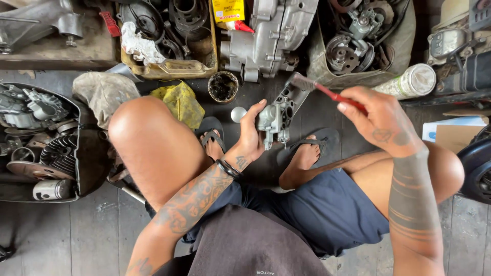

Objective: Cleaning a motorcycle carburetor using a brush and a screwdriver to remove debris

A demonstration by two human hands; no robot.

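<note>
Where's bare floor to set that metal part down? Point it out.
Bare floorboards lie at lower left, below the tub of engine parts and beside the left knee. A narrow strip runs between the sack of parts and the right foot. Crowded: around the grease cup, yellow rag and engine casing.

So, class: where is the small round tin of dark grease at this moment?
In the head view, the grease tin stands on the floor left of centre, just above the left hand, between the yellow rag and the grey engine casing.
</note>
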